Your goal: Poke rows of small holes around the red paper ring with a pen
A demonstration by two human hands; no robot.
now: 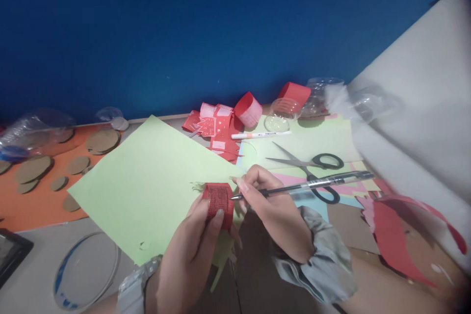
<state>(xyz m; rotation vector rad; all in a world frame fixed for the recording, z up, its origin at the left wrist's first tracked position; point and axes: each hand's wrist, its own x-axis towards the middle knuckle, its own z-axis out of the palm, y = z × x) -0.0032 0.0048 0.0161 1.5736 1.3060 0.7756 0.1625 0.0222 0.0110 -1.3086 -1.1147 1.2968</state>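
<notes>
A small red paper ring (220, 205) with a dark grid of lines drawn on its face is gripped by my left hand (196, 235), thumb across its front. My right hand (267, 198) is closed round a black pen (312, 184), whose tip touches or nearly touches the ring's right side. Behind the ring, a large light green sheet (154, 171) lies at an angle, its right end cut into strips near my hands. Some fingers of my left hand are hidden behind the ring.
Black-handled scissors (311, 164) lie open on papers at the right, below a white marker (261, 135). Red paper pieces (221, 127) and clear plastic cups (283, 113) stand along the blue wall. Cardboard discs (35, 169) rest on orange paper at left; a round hoop (117, 257) lies front left.
</notes>
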